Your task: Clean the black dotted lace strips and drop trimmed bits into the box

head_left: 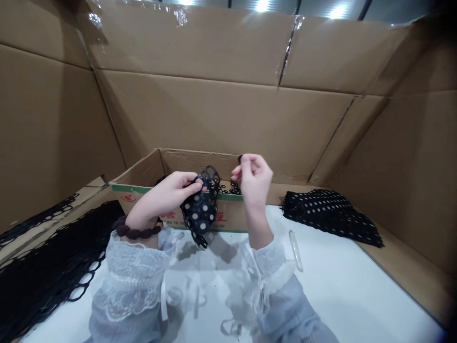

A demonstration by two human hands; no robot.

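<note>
My left hand [182,187] is closed on a piece of black fabric with round holes [200,209], which hangs down in front of a low cardboard box [143,190]. White shows through its holes like dots, and a few loose rings stick up at its top. To the right, my right hand [254,177] is raised beside the box with its fingers pinched together. A small dark bit [240,158] shows at those fingertips; it is too small to name. More black perforated material [233,188] is partly visible inside the box.
Black perforated fabric [67,252] lies flat along the left, with another strip [39,216] beyond it. A folded dotted black piece [328,212] rests at the right. A slim clear-white tool [295,250] lies on the white table [342,286]. Tall cardboard walls [214,114] surround the workspace.
</note>
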